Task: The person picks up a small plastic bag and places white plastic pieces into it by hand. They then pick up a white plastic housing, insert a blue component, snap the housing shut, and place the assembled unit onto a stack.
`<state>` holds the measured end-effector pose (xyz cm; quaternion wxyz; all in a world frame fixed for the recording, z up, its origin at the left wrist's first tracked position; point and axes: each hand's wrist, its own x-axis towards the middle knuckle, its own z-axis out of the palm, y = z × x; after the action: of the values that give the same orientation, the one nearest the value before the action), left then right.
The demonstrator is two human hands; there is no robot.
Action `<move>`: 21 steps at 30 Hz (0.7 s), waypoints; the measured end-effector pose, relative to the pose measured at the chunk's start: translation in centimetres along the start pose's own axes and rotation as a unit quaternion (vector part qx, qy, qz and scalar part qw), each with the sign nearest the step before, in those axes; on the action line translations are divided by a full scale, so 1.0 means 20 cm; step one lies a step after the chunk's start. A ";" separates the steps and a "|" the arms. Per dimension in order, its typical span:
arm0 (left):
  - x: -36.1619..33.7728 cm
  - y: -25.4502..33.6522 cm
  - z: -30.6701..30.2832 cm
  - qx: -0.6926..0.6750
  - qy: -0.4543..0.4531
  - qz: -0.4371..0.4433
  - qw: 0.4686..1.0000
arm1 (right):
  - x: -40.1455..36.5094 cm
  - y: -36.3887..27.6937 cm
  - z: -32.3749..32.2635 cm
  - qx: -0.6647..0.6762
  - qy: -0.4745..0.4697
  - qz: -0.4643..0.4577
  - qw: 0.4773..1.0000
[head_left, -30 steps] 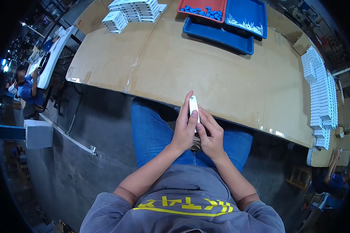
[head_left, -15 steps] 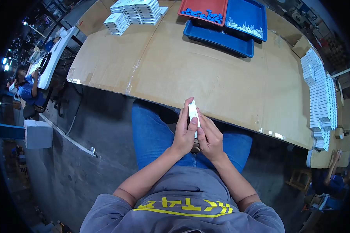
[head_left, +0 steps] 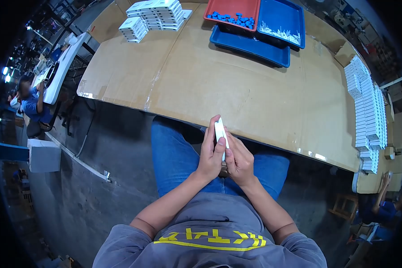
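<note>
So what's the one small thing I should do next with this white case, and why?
I'd probably squeeze the white case gently between your left hand and right hand. They flank it from both sides, with both thumbs toward its near end, so even pressure seems possible without regripping. I can't make out any seam from here.
</note>
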<state>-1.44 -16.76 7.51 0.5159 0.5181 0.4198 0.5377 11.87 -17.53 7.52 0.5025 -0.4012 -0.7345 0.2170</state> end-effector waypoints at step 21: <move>0.04 -0.01 -0.08 0.114 -0.061 0.085 0.988 | 0.11 -0.07 -0.10 0.415 -0.009 0.453 0.789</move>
<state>-2.91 -15.78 7.30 0.4306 0.6390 0.4004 0.4959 12.80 -16.81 10.63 0.4584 -0.4386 -0.3125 0.7070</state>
